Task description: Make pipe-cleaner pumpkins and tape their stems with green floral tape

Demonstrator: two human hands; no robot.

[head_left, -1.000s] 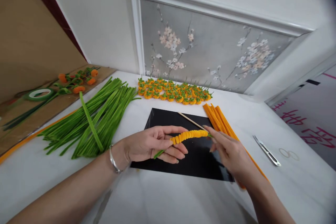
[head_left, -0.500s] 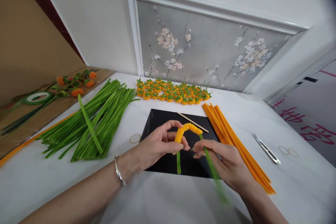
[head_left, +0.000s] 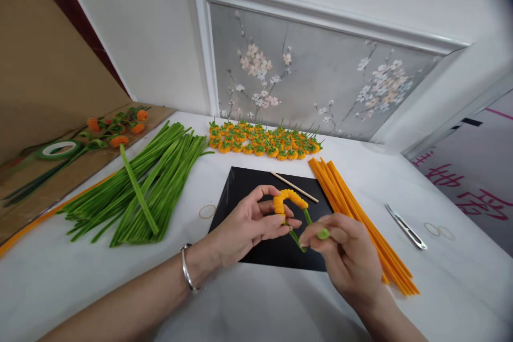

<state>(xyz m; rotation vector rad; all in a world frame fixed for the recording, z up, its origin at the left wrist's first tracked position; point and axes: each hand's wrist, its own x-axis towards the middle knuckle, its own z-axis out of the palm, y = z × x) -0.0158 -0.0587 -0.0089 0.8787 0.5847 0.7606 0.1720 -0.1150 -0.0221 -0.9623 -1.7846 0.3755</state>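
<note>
A coiled yellow-orange strip (head_left: 294,197) arches above the black board (head_left: 264,253). Its left end is pinched by my left hand (head_left: 252,218), which wears a silver bangle. Green stem (head_left: 307,217) comes out of the coil's right end and runs into the fingers of my right hand (head_left: 348,251), closed around it; a green bit shows at the fingertips. Another green end (head_left: 297,240) hangs from the coil's left end and slants toward my right fingertips. Whether those fingertips touch it cannot be made out.
Green stems (head_left: 148,187) lie in a heap at the left, and orange stems (head_left: 360,219) at the right. Several small orange pumpkin shapes (head_left: 260,141) line the back. A wooden stick (head_left: 294,187) rests on the board. A cutter (head_left: 405,227) and rubber bands lie right; green tape (head_left: 59,149) lies left.
The green end below the coil has swung from hanging straight to slanting right. My right hand has turned, with its fingers curled in more. My left hand and the coil have shifted slightly right.
</note>
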